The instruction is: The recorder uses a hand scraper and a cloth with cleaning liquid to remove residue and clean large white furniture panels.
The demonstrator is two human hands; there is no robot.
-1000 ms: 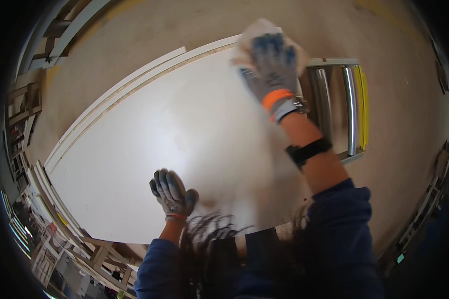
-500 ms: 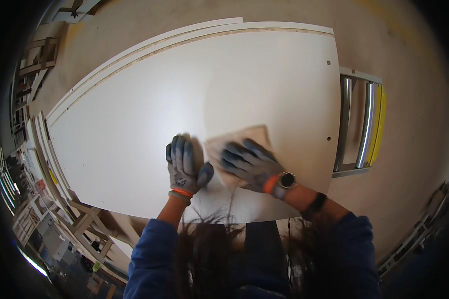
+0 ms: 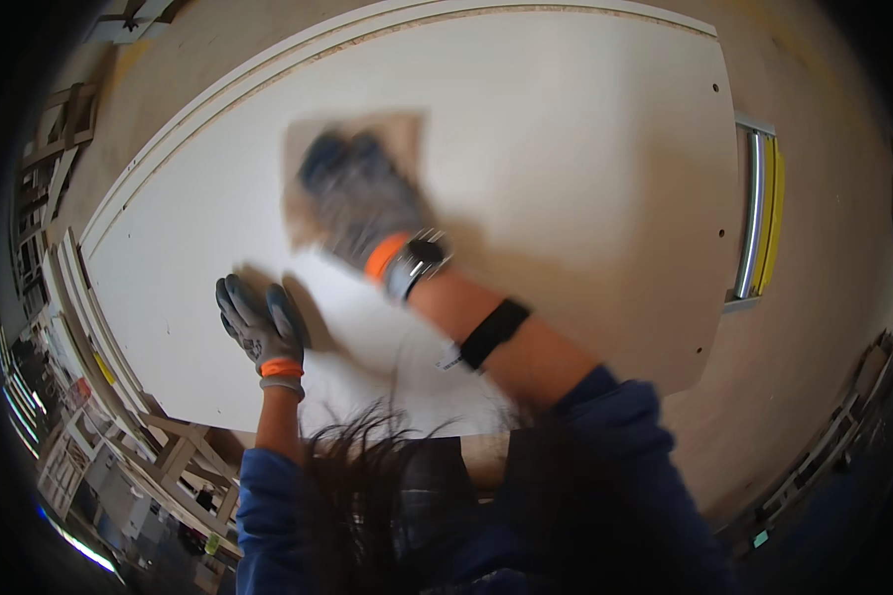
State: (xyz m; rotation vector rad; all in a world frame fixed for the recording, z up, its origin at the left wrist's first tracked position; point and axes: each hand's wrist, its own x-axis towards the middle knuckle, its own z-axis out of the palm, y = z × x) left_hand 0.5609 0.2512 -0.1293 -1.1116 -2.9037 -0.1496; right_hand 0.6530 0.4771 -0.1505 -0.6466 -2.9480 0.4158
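A wide white panel (image 3: 566, 119) lies flat before me. On its upper left part rests a beige, roughly square cloth (image 3: 405, 137), smeared by motion. My right hand (image 3: 367, 198), in a grey glove with dark fingertips, presses down on this cloth and covers much of it; the fingers are blurred. Lower and to the left, my left hand (image 3: 260, 322) wears a matching glove. Its palm side is down on the panel, fingers stretched, with nothing in it.
Another white board edge (image 3: 367, 22) shows along the panel's far side. Right of the panel is a metal roller frame (image 3: 756, 213) with a yellow strip (image 3: 772, 218). Wooden racks (image 3: 184, 456) and stacked boards stand at the left. Small dark holes dot the panel's right end.
My right hand has swept the cloth away from me and to the left across the panel. My left hand has shifted left. The view has moved a little, too.
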